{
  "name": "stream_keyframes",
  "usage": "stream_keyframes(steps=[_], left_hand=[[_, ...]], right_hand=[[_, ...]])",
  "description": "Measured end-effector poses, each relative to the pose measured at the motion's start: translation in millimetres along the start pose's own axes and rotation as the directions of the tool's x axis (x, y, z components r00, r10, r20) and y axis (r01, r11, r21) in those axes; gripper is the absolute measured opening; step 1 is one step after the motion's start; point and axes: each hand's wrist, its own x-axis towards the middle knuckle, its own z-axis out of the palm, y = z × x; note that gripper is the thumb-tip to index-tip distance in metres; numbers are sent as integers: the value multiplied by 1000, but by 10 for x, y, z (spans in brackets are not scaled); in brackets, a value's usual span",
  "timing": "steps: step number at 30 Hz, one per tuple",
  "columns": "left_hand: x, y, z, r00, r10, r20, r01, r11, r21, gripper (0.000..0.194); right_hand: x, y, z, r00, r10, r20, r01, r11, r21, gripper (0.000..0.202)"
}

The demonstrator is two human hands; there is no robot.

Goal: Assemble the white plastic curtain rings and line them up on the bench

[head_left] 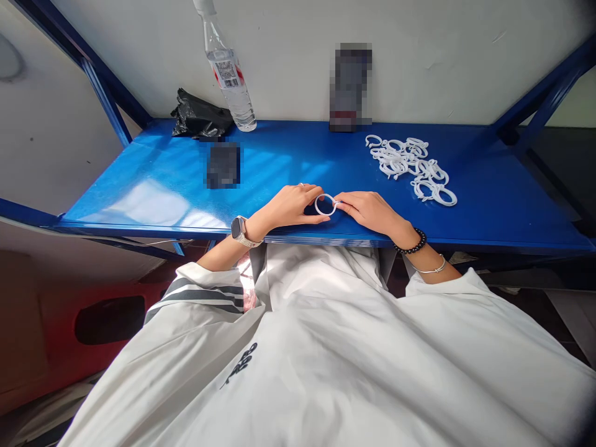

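Observation:
Close to the table's front edge, a white plastic curtain ring [327,195] is held between both hands. My left hand [294,205] grips its left side, thumb below and fingers above. From the right, my right hand [370,210] pinches the small tab that sticks out of the ring, its fingers closed together. A loose pile of similar white rings [395,166] lies on the blue table [284,149], to the right of and beyond my right hand. Several of those rings overlap one another.
Against the back wall stand a clear water bottle [230,84] and a dark blurred upright object [350,87]. A crumpled black plastic bag [198,118] lies beside the bottle. Nearer me is a dark blurred object [223,165]. Blue metal braces [107,99] flank the table.

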Motion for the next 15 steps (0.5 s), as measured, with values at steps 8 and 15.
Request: stream_keyframes(steps=[8, 15], left_hand=[[2, -7, 13, 1000, -2, -1, 2, 1000, -15, 46], [2, 2, 21, 1000, 1, -8, -2, 1000, -25, 48]], right_hand=[[-4, -4, -14, 1000, 0, 8, 0, 1000, -1, 36], [-3, -2, -13, 1000, -6, 14, 6, 1000, -7, 33]])
